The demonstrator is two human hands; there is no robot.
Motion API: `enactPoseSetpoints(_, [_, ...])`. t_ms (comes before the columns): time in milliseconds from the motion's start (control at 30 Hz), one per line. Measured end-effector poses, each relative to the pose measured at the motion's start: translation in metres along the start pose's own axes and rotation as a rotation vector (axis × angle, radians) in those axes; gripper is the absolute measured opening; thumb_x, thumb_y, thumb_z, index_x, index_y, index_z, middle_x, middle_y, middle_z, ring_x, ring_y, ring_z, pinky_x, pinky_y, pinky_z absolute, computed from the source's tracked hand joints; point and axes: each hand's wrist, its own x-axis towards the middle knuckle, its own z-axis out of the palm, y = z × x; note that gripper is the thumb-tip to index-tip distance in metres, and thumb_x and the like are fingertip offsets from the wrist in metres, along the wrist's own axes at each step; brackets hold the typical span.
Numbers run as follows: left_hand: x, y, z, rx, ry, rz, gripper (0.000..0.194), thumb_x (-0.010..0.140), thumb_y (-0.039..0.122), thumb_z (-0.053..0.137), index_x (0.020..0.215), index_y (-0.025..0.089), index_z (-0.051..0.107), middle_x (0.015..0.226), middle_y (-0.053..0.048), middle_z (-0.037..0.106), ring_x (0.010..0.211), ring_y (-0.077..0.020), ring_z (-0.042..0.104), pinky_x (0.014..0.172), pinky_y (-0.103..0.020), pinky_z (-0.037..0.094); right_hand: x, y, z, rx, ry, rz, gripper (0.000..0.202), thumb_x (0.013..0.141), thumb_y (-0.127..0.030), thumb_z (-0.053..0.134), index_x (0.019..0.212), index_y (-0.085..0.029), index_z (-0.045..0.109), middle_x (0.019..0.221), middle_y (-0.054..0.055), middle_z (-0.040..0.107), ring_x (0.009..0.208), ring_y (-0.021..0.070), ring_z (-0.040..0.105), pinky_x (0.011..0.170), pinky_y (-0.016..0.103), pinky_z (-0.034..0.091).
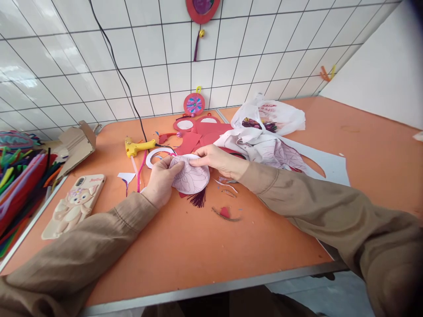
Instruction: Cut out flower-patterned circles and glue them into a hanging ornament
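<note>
Between my two hands is a round disc (193, 179) covered in pale fabric with dark line patterns. My left hand (161, 181) pinches its left edge, thumb on top. At the upper edge, my right hand (220, 160) has its thumb and fingers closed on the disc. A dark purple tassel (198, 199) hangs out below it. Just behind my left hand lies a white paper ring (151, 159). The yellow glue gun (140, 147) rests on the table farther left, its cord running behind the disc.
Red paper pieces (211, 131), a white plastic bag (287, 115) and crumpled patterned fabric (264, 147) lie toward the wall. A phone (75, 204) and a cardboard box (79, 147) sit at left, beside colourful pipe cleaners (20, 185). Scraps (226, 213) lie in front. A finished-looking round ornament (194, 105) leans against the tiles.
</note>
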Motion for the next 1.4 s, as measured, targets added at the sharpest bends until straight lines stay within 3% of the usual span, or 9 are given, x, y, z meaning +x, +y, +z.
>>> enactPoseSetpoints(167, [-0.004,0.005,0.001,0.072,0.059,0.083,0.032,0.063,0.037,0.087,0.078,0.015,0.07,0.07,-0.002,0.068,0.066,-0.0164,0.063,0.063,-0.028,0.049,-0.006,-0.009,0.003,0.286,0.237,-0.079,0.033,0.069,-0.03,0.069,0.056,-0.02,0.04,0.058,-0.006,0.037,0.057,0.0092,0.034,0.055,0.027,0.023])
enactPoseSetpoints(300, [-0.003,0.006,-0.001,0.122,0.115,0.222,0.03,0.065,0.037,0.086,0.079,0.016,0.071,0.075,-0.003,0.068,0.073,-0.0173,0.062,0.069,-0.03,0.05,-0.009,-0.016,0.003,0.454,0.316,-0.144,0.032,0.063,-0.031,0.072,0.057,-0.02,0.043,0.059,-0.007,0.036,0.058,0.008,0.034,0.054,0.026,0.023])
enactPoseSetpoints(400, [-0.001,0.008,-0.001,0.104,0.17,0.284,0.036,0.067,0.042,0.086,0.088,0.017,0.072,0.091,-0.006,0.072,0.087,-0.0203,0.066,0.079,-0.033,0.052,-0.011,-0.019,0.004,0.559,0.32,-0.162,0.028,0.063,-0.035,0.074,0.063,-0.018,0.052,0.062,-0.006,0.045,0.059,0.0084,0.04,0.054,0.026,0.028])
enactPoseSetpoints(500, [-0.001,0.013,0.0,0.026,0.124,0.284,0.046,0.07,0.049,0.084,0.102,0.019,0.071,0.103,-0.008,0.074,0.096,-0.0219,0.068,0.083,-0.034,0.053,-0.012,-0.019,0.006,0.635,0.287,-0.194,0.029,0.064,-0.039,0.077,0.069,-0.017,0.058,0.066,-0.004,0.051,0.06,0.0089,0.044,0.056,0.026,0.034])
enactPoseSetpoints(600, [-0.001,0.017,0.002,-0.005,0.036,0.25,0.042,0.068,0.053,0.085,0.09,0.019,0.073,0.089,-0.006,0.075,0.083,-0.0202,0.068,0.072,-0.031,0.053,-0.012,-0.017,0.007,0.696,0.243,-0.203,0.032,0.066,-0.04,0.079,0.068,-0.018,0.056,0.065,-0.004,0.051,0.06,0.0088,0.044,0.056,0.026,0.036])
enactPoseSetpoints(733, [-0.004,0.017,0.003,-0.043,0.065,0.212,0.035,0.063,0.047,0.089,0.069,0.018,0.071,0.066,-0.002,0.068,0.061,-0.0139,0.06,0.057,-0.026,0.047,-0.015,-0.014,0.006,0.69,0.197,-0.206,0.032,0.068,-0.038,0.08,0.069,-0.018,0.055,0.068,-0.004,0.052,0.063,0.0097,0.047,0.058,0.025,0.039])
enactPoseSetpoints(933, [-0.008,0.018,0.006,-0.052,0.065,0.127,0.032,0.059,0.039,0.092,0.075,0.017,0.077,0.072,-0.002,0.072,0.066,-0.0134,0.062,0.06,-0.024,0.049,-0.017,-0.014,0.006,0.57,0.248,-0.265,0.029,0.068,-0.037,0.08,0.069,-0.018,0.059,0.069,-0.002,0.057,0.063,0.0108,0.05,0.056,0.026,0.04])
enactPoseSetpoints(1133, [-0.007,0.018,0.005,-0.089,0.015,0.087,0.037,0.058,0.046,0.093,0.074,0.018,0.076,0.073,-0.002,0.071,0.063,-0.0125,0.059,0.054,-0.024,0.045,-0.018,-0.014,0.007,0.655,0.251,-0.256,0.024,0.07,-0.034,0.076,0.07,-0.018,0.057,0.069,-0.003,0.055,0.064,0.01,0.049,0.059,0.026,0.04])
enactPoseSetpoints(1400, [-0.006,0.012,0.002,0.007,-0.002,0.162,0.032,0.063,0.045,0.09,0.062,0.019,0.072,0.062,0.0,0.062,0.058,-0.0116,0.053,0.056,-0.026,0.045,-0.023,-0.018,0.007,0.531,0.247,-0.271,0.035,0.071,-0.045,0.08,0.069,-0.019,0.056,0.068,-0.003,0.051,0.064,0.0106,0.045,0.056,0.026,0.036])
